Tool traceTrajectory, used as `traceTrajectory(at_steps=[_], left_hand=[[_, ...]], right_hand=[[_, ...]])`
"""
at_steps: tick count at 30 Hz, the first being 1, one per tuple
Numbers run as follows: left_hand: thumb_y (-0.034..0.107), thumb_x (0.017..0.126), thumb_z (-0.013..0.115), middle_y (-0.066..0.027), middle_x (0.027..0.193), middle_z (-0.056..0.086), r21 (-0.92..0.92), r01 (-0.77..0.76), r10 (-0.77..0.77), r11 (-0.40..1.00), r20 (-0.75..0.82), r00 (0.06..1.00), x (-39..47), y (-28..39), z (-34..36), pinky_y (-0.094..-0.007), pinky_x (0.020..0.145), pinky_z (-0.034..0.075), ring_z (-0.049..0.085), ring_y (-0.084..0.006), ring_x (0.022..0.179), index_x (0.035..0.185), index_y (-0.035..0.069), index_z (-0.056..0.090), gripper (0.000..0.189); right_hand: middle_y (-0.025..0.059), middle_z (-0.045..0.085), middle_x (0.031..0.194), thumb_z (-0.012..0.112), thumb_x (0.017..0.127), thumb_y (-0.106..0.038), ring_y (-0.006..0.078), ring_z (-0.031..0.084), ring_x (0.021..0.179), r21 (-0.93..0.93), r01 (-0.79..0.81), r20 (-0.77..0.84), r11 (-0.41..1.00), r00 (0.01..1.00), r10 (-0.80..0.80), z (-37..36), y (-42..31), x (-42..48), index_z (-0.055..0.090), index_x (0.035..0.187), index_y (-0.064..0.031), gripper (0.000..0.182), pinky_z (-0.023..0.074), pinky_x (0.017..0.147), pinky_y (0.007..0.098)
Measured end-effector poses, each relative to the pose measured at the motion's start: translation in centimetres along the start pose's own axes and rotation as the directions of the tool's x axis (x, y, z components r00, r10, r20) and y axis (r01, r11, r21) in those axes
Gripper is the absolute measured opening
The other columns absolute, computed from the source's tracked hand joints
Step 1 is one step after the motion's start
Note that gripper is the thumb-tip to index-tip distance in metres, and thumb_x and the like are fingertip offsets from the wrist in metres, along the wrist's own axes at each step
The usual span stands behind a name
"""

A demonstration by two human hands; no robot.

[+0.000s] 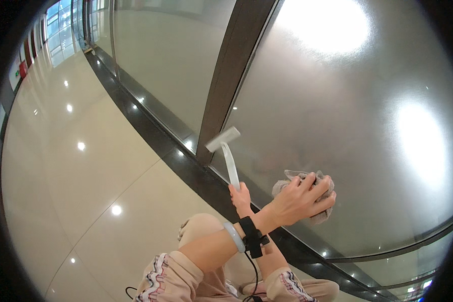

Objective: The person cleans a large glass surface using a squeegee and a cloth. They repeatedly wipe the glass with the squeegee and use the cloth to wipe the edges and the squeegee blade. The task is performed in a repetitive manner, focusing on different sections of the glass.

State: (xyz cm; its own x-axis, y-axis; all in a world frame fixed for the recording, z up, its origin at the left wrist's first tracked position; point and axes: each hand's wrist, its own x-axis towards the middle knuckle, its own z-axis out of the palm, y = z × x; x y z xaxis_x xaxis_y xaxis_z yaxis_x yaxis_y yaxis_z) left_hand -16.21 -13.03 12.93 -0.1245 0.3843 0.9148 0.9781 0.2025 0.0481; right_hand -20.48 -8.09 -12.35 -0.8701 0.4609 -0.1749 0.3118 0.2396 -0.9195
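My forearms cross, the left one over the right. My left hand [304, 196], reaching to the right, grips a bunched grey-brown cloth [324, 217] against the large glass panel [324, 136]. A pale bangle and a black strap with a cable are on that wrist. My right hand [241, 197] is closed around the handle of a small white squeegee [231, 164]. The squeegee's head points up and away, beside the foot of the dark upright frame [222, 94]; whether it touches the frame or glass cannot be told.
A black stone sill [181, 160] runs diagonally along the base of the glass. Glossy beige floor tiles [98, 170] lie to the left, and another glass panel [166, 56] stands beyond the upright. My bent knee [204, 226] is close to the sill. A dark object shows at the far right rim.
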Motion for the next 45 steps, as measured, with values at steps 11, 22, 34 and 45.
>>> traceTrajectory(at_steps=[11, 22, 34, 45], left_hand=[[0.017, 0.077, 0.065, -0.0123, 0.120, 0.049, -0.007, 0.116, -0.115, 0.993, 0.067, 0.991, -0.4, -1.0, 1.8, -0.0345, 0.068, 0.050, 0.052, -0.0287, 0.101, 0.113, 0.019, 0.054, 0.038], [0.012, 0.069, 0.069, -0.0088, 0.120, 0.053, -0.093, 0.023, -0.010, 0.995, 0.140, 0.990, -0.7, -0.8, 4.2, -0.0405, 0.070, 0.051, 0.056, -0.0298, 0.099, 0.110, 0.016, 0.056, 0.043], [0.008, 0.066, 0.070, -0.0085, 0.123, 0.052, 0.022, 0.229, -0.230, 0.973, 0.138, 0.963, 0.2, -3.6, 3.4, -0.0339, 0.062, 0.052, 0.060, -0.0261, 0.095, 0.107, 0.019, 0.060, 0.044], [0.002, 0.062, 0.076, -0.0044, 0.125, 0.054, 0.046, 0.308, -0.310, 0.950, 0.049, 0.949, 0.9, -3.8, 4.1, -0.0369, 0.080, 0.056, 0.062, -0.0283, 0.105, 0.110, 0.022, 0.060, 0.054]], right_hand=[[0.0000, 0.049, 0.062, 0.067, 0.085, -0.025, 0.0085, 0.044, 0.047, 0.136, -0.506, 0.046, 0.852, 0.862, 0.504, -8.6, 15.4, -5.8, 0.050, 0.082, -0.0052, 0.026, 0.0356, 0.042, 0.0258], [-0.0004, 0.050, 0.065, 0.069, 0.085, -0.027, 0.0076, 0.044, 0.049, 0.268, -0.313, 0.059, 0.911, 0.949, 0.309, 2.4, 8.8, 0.0, 0.050, 0.079, -0.0060, 0.029, 0.0359, 0.043, 0.0248], [0.0017, 0.050, 0.063, 0.067, 0.082, -0.010, 0.0108, 0.045, 0.049, 0.620, -0.444, -0.114, 0.647, 0.765, 0.634, -12.9, 23.6, -15.1, 0.057, 0.089, -0.0033, 0.013, 0.0332, 0.043, 0.0279], [-0.0026, 0.053, 0.072, 0.060, 0.092, -0.021, 0.0042, 0.044, 0.059, 0.809, 0.179, -0.179, 0.559, 0.982, -0.055, -14.9, 2.0, -8.5, 0.055, 0.094, -0.0077, 0.014, 0.0339, 0.051, 0.0204]])
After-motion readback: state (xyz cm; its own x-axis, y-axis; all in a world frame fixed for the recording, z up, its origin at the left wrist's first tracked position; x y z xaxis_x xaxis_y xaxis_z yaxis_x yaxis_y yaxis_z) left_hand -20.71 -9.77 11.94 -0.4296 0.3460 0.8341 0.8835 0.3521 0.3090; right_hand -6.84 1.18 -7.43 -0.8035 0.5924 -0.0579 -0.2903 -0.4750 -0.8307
